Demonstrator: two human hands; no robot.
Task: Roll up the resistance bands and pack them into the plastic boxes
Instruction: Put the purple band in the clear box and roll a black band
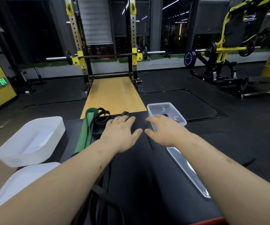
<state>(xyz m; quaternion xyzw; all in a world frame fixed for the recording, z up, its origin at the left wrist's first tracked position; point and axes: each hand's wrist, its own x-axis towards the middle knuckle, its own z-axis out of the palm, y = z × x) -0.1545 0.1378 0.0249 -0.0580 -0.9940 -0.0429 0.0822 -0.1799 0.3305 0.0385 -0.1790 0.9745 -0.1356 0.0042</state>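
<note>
Gym bench [147, 172], left hand [121, 135] and right hand [163, 132] splayed, empty, blue plate [189, 58] seemingly marked FITNESS

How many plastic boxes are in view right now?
4: far white box at left, near white box below it, clear box just beyond the right hand, and a clear piece, possibly a lid, beside the right forearm.

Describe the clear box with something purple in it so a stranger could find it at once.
Start at the squat rack with its wooden platform; the black padded table lies before it. The clear box sits at that table's far right corner, beyond the right hand. Unlike the milky white tub on the left, it is see-through with something purple inside.
</note>
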